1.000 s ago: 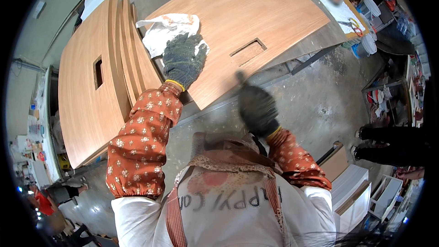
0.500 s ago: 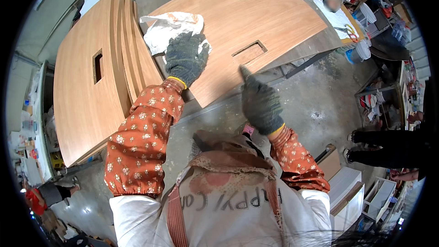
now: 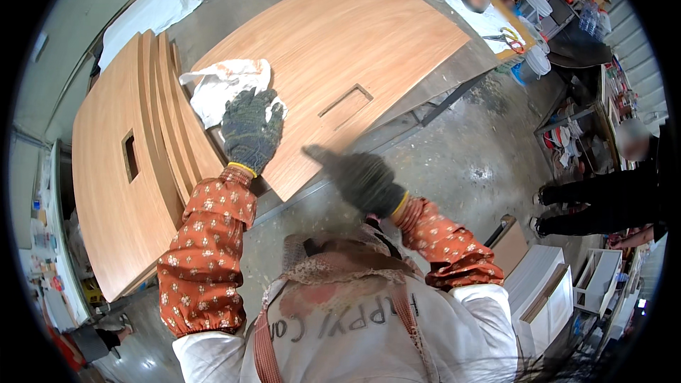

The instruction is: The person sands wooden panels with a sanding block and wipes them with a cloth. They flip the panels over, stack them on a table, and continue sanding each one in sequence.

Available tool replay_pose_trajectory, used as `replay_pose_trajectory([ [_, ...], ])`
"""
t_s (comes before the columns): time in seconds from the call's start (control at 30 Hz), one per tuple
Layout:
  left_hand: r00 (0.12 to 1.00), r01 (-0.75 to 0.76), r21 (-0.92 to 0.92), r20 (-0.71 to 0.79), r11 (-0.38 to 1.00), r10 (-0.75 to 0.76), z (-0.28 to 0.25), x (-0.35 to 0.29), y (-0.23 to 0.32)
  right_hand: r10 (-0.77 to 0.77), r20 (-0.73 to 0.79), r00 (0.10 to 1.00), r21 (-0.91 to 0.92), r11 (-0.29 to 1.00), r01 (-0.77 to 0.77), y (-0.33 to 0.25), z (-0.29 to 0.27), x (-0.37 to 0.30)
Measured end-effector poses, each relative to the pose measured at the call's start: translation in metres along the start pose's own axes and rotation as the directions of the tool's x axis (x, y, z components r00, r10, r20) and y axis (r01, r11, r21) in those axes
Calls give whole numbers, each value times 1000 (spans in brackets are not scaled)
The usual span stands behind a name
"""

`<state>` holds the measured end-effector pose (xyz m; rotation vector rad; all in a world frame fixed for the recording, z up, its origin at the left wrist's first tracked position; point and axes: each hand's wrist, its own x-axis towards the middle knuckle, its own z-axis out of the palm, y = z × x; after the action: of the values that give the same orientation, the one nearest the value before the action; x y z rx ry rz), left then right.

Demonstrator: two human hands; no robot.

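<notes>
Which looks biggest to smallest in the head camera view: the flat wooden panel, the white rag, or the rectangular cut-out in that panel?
1. Flat wooden panel, by far the largest.
2. White rag, partly under the left hand.
3. Rectangular cut-out, smallest.

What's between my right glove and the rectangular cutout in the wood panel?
In the head view, only bare wood panel surface and its near edge lie between the right hand and the rectangular cutout; nothing rests there.

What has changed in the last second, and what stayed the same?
The right hand, gloved and blurred by motion, has risen from beside the body and moved forward to the near edge of the wooden panel; it holds nothing. The left hand stays pressed on the white cloth on that panel. The stacked panels on the left have not moved.
</notes>
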<state>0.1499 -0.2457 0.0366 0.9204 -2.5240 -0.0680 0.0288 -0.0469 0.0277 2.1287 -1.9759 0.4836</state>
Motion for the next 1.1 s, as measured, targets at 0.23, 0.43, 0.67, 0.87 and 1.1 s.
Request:
replay_pose_trajectory([
  [0.23,1000,-4,-1,-12,1000,4,-3,-1,5,401,-117,908,298,887,-353,138,-4,-26],
  [0.43,999,-41,4,-6,999,41,-3,2,5,122,196,973,154,976,-153,77,8,-23],
  [0.67,998,12,-17,60,1000,-11,-10,3,14,261,-93,961,32,965,-259,217,-6,-31],
  [0.87,999,30,6,38,1000,-30,-14,5,21,192,101,976,57,978,-198,173,-21,-19],
  [1.1,997,65,66,46,996,-68,-8,3,14,205,-36,978,287,940,-186,217,1,-35],
])
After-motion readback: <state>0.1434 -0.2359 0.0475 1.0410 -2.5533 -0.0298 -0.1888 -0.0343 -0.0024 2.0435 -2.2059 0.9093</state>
